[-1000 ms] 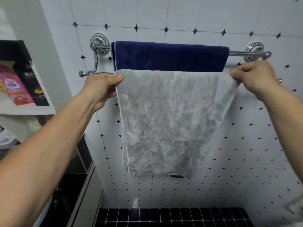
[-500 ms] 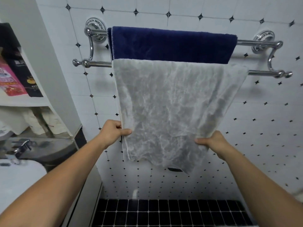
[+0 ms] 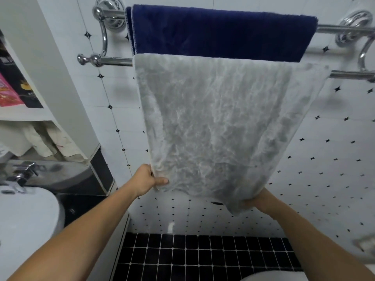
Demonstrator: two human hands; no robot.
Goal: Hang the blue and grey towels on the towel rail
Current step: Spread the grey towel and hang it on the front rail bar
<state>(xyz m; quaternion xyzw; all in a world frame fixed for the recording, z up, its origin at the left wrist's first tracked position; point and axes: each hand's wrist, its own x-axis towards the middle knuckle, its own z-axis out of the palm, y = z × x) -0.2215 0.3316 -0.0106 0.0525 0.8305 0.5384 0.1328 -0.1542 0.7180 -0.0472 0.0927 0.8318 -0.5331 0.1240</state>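
Observation:
A chrome double towel rail (image 3: 109,60) is fixed to the white tiled wall. The blue towel (image 3: 221,35) hangs over its back bar. In front of it the grey towel (image 3: 219,122) drapes over the front bar and hangs down long. My left hand (image 3: 147,179) pinches the grey towel's lower left corner, thumb on the front. My right hand (image 3: 259,201) grips the lower right corner from behind; the cloth hides most of its fingers.
White shelves (image 3: 26,114) with packets and cloths stand at the left, beside a basin with a tap (image 3: 22,175). Black floor tiles (image 3: 203,256) lie below the wall. A white rounded object (image 3: 26,220) sits low at the left.
Both hands went from the towel's top corners on the rail down its side edges to the bottom corners. The view moved closer to the rail.

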